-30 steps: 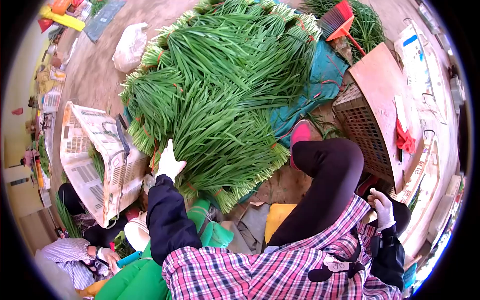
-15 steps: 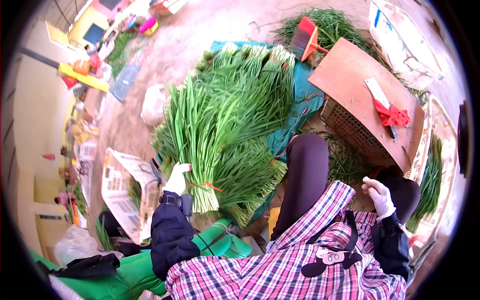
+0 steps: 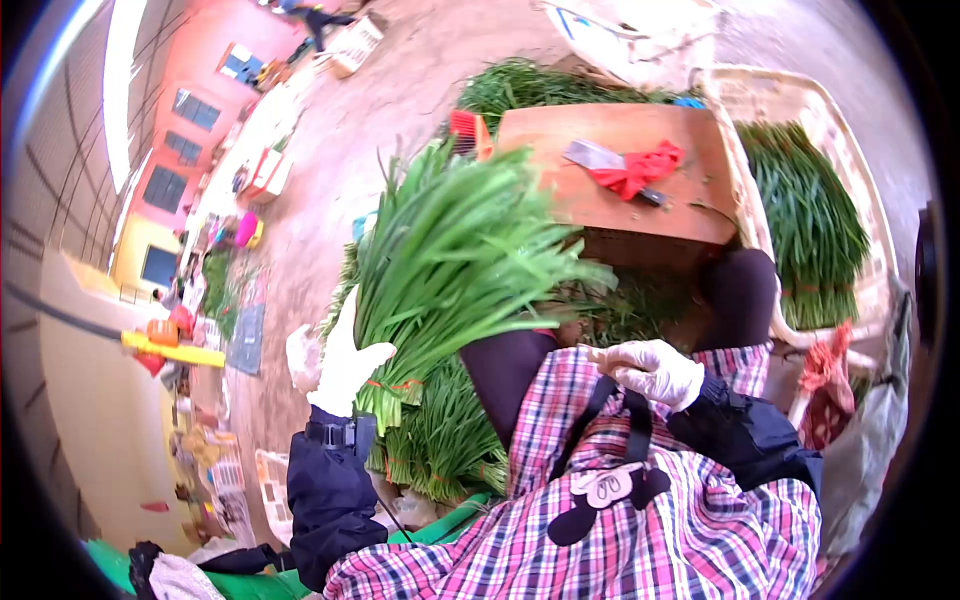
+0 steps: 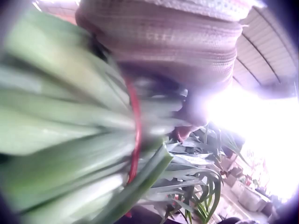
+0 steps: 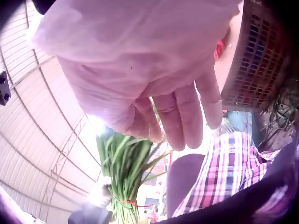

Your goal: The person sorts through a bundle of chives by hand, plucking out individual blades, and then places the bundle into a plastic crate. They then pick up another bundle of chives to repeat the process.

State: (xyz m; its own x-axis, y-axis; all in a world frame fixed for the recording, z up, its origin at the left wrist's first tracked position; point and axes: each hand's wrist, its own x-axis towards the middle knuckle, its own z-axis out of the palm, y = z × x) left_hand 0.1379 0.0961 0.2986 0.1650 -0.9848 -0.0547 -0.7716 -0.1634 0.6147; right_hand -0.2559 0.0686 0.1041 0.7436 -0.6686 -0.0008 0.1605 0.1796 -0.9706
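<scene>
A large bundle of garlic chives (image 3: 450,260), bound low on its stems by a red tie (image 3: 395,385), is held up by my white-gloved left hand (image 3: 345,360). Thumb and fingers grip it near that tie. In the left wrist view the glove (image 4: 163,42) lies along the stems (image 4: 70,130), and the red band crosses them. My gloved right hand (image 3: 655,370) hovers before the plaid apron, holding nothing; its fingers (image 5: 184,112) hang fairly straight in the right wrist view. More tied chives (image 3: 440,430) lie below the raised bundle.
Ahead stands a wooden board (image 3: 540,130) on a crate, bearing a cleaver (image 3: 592,155) with red cloth (image 3: 645,170) at its handle. To the right, a white crate (image 3: 885,240) contains chives (image 3: 800,210). Loose greens (image 3: 520,85) lie behind the board.
My left hand has lifted a chive bundle off the pile and carried it rightward as the view turned right. My right hand has moved inward, in front of the apron.
</scene>
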